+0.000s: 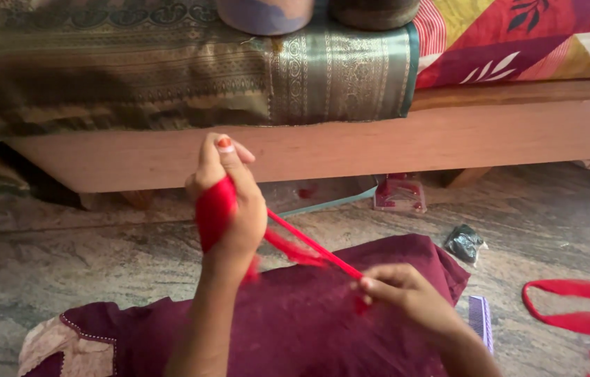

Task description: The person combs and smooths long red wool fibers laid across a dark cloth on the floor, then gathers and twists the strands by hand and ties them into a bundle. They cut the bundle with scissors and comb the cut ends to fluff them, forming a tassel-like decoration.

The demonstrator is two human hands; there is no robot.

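My left hand (229, 199) is raised in front of the bed frame, its fingers closed around a red cloth strip (305, 246) that wraps over the palm. The strip runs taut down and to the right to my right hand (403, 293), which pinches its other end between thumb and fingers. Both hands hover over a maroon garment (309, 321) spread across my lap and the floor.
A wooden bed frame (393, 139) with an olive patterned cloth (169, 63) and a red printed sheet (518, 35) stands ahead. On the stone floor lie a purple comb (481, 320), a dark crumpled packet (464, 242), a clear red-trimmed box (400, 193) and another red strip (578, 307).
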